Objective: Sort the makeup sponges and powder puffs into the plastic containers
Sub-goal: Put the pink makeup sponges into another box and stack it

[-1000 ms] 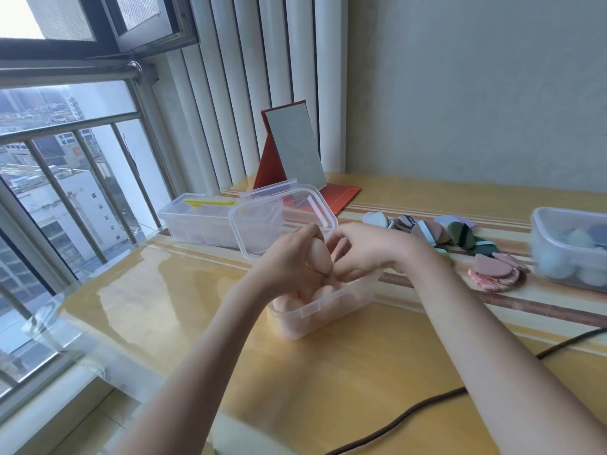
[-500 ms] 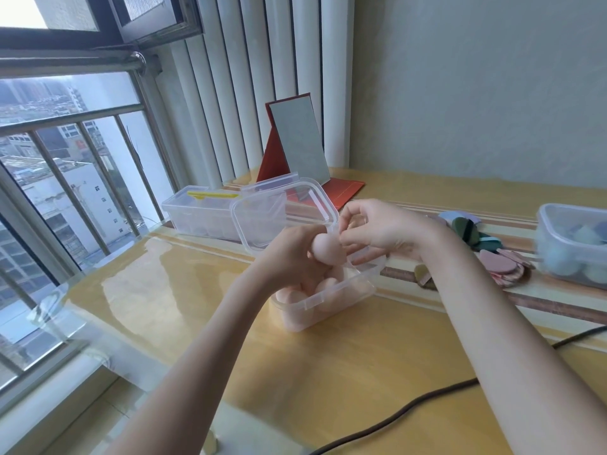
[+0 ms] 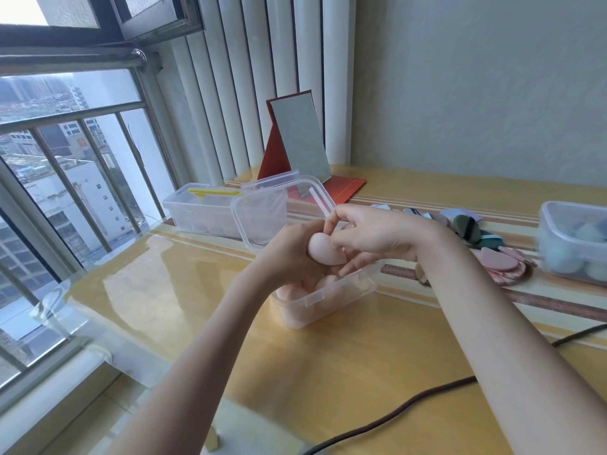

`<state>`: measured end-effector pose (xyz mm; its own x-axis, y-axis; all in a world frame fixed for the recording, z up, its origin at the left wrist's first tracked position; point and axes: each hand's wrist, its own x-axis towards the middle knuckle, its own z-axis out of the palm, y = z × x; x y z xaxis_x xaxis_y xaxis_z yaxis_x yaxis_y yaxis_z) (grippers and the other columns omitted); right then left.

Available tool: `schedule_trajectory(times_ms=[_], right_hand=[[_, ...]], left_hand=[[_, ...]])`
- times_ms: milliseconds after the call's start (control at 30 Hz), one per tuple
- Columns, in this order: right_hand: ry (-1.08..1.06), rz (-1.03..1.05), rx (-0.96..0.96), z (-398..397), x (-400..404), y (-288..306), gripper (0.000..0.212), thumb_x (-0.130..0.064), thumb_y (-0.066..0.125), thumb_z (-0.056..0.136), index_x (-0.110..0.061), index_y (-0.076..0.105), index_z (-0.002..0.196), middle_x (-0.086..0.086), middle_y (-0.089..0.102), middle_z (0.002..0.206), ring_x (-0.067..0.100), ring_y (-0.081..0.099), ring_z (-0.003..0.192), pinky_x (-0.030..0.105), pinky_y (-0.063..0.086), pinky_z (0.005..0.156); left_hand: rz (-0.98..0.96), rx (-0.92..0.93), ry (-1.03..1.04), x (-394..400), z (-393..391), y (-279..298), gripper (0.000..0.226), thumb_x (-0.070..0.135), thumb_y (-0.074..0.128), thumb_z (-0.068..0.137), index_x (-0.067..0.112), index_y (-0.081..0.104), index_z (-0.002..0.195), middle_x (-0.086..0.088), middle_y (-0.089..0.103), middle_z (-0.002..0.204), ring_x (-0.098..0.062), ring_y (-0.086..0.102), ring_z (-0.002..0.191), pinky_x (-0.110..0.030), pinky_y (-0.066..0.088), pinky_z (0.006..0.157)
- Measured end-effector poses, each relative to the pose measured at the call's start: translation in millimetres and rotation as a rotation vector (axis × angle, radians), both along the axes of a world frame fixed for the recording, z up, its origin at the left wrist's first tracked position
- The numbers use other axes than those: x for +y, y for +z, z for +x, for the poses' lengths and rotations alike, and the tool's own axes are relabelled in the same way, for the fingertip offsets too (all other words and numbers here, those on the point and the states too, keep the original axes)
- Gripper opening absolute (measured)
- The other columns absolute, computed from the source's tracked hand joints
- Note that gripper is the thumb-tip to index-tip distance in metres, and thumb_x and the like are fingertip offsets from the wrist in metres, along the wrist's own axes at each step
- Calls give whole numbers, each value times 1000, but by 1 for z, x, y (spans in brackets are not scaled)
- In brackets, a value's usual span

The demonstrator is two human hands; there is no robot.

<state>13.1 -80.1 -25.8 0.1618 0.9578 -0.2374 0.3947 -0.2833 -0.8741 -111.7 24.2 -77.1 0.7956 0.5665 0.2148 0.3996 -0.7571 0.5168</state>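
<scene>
A pink egg-shaped makeup sponge (image 3: pixel 323 252) is held just above a clear plastic container (image 3: pixel 331 305) that holds several more pink sponges. My left hand (image 3: pixel 289 254) grips the sponge from the left. My right hand (image 3: pixel 374 238) meets it from the right, thumb and index finger pinching the sponge's top while the other fingers reach under it. The container's clear lid (image 3: pixel 262 215) stands tilted behind my hands. A pile of coloured powder puffs (image 3: pixel 492 257) lies on the table to the right.
A second clear container (image 3: pixel 578 244) with bluish sponges stands at the right edge. A long clear box (image 3: pixel 203 211) with a yellow piece on top sits by the window. A red folding mirror (image 3: pixel 300 142) stands at the back. A dark cable (image 3: pixel 427 399) crosses the near table.
Both hands have risen slightly above the container with the pink sponge. My right hand, briefly apart from it, has closed in on the sponge again.
</scene>
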Motion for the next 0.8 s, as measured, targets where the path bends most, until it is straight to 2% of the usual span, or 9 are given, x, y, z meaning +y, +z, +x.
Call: schedule_trajectory(times_ms=[100,233,300,367,467,567,667,733,800], right_hand=[[41,-4,87,4,-2,-3,23,-7,63,89,-8,52,109,22,55,113,28,70,88,33,60,73],[22,74,31,9,0,-6,29,-7,71,82,-12,57,107,17,60,110,20,68,82,26,57,67],[-69,123,-67,16,1,-3,33,-15,77,76,-18,61,104,11,60,110,17,65,85,25,52,64],[-169,112,-234,22,-1,0,43,-29,82,67,-25,57,101,4,61,106,18,62,90,30,49,66],[-88,-21,-475,21,-7,4,39,-36,82,61,-28,61,93,-1,63,96,14,58,78,30,45,63],[61,-132,-611,5,-6,3,23,-28,80,69,-26,67,88,-1,65,92,14,60,78,26,46,61],[12,-159,-735,-8,-1,-1,25,-14,76,74,-14,67,97,7,62,94,21,59,75,23,40,52],[-40,-146,-830,-13,1,-4,27,-2,67,77,-9,64,103,6,55,82,17,50,61,21,33,46],[-43,-144,-868,-13,3,-7,27,1,64,78,-8,63,104,3,49,76,14,44,56,20,31,44]], left_hand=[[10,-2,-1,1,1,-1,34,23,78,63,21,61,93,9,65,74,-13,62,72,-29,51,60],[54,-37,4,3,2,-5,32,26,73,68,19,61,97,7,66,79,-14,61,74,-29,49,64],[74,-39,-5,3,2,-6,23,21,69,70,20,58,90,8,66,77,-11,61,73,-29,50,67],[58,-45,-31,4,2,-7,20,15,67,70,24,53,80,8,65,74,-7,61,70,-25,50,68],[67,-46,-44,5,3,-9,26,17,67,71,32,46,72,8,63,73,-7,61,71,-24,51,66],[82,-49,-39,5,4,-10,25,22,66,73,34,44,71,10,63,73,-6,60,72,-24,51,65],[81,-44,-49,5,4,-10,24,20,65,73,34,45,73,11,62,74,-5,59,72,-25,52,67],[83,-36,-62,5,3,-9,22,17,65,72,30,49,76,9,63,76,-7,60,72,-28,52,69],[83,-33,-63,5,3,-10,18,15,65,72,26,52,80,7,64,77,-9,61,73,-30,53,70]])
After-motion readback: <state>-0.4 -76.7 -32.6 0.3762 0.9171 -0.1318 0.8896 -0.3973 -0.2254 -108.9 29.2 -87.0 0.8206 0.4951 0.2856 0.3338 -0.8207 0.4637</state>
